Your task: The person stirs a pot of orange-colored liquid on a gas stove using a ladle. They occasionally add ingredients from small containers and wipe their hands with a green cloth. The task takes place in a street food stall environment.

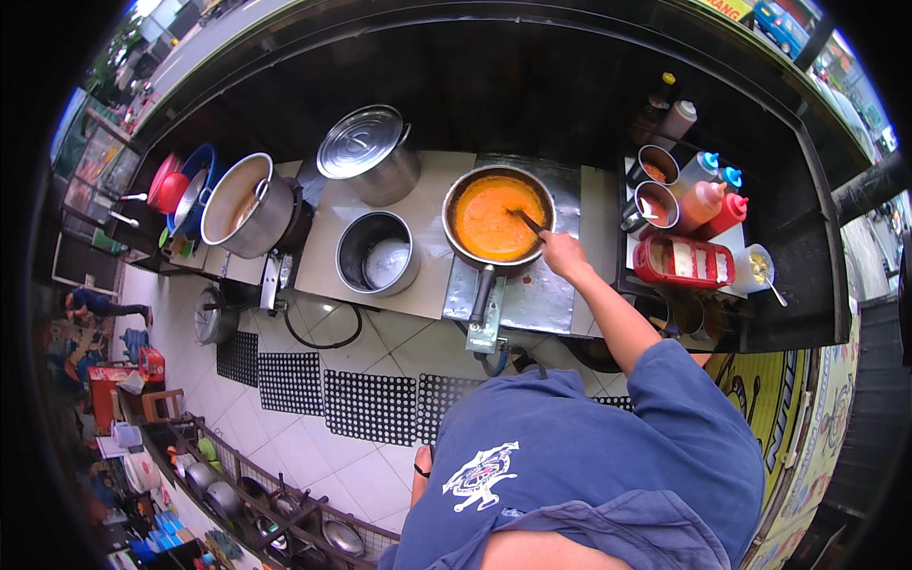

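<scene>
A frying pan of thick orange sauce sits on the stove at the counter's middle, its dark handle pointing toward me. My right hand reaches over the pan's right rim, closed around a dark stirring utensil. The utensil's end is sunk in the sauce, so its shape is hidden. My left hand hangs low beside my body, with a black band at the wrist; its fingers cannot be made out.
Left of the pan stand an open metal pot, a lidded stockpot and a large pot. Squeeze bottles, sauce cups and a red divided container are at right. Black perforated mats cover part of the tiled floor.
</scene>
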### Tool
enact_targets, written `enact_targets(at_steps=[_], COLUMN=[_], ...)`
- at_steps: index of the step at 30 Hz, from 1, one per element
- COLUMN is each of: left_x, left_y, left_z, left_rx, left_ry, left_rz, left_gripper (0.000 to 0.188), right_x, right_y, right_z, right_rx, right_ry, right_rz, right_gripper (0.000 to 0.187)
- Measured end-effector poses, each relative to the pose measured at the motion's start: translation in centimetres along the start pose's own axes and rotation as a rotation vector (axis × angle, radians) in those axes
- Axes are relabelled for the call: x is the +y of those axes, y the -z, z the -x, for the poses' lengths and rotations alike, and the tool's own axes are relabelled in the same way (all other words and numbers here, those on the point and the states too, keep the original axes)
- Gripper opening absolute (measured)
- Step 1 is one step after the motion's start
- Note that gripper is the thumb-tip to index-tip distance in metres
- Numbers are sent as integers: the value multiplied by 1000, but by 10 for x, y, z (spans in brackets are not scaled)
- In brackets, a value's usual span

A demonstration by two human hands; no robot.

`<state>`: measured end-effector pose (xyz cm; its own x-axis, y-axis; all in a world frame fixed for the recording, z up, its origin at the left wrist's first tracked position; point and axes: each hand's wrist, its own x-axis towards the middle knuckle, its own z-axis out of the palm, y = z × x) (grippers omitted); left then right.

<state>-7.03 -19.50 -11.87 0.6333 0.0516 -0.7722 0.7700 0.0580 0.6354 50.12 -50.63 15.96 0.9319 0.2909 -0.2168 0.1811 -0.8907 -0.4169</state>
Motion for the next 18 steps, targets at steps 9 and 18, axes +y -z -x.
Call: enact_targets(at_steps=[9,18], left_x=[86,-9], left_y=[-45,-20], left_z=[34,12], left_rx=[443,397], left_ry=[-1,-131], left_rz=[229,-174], left_gripper=[20,24], right_x=[-19,-5], right_y=[22,16], right_z=[28,1], right_rx=[-143,-30], right_ry=[118,84], right_rz=[-21,206], right_gripper=[31,33])
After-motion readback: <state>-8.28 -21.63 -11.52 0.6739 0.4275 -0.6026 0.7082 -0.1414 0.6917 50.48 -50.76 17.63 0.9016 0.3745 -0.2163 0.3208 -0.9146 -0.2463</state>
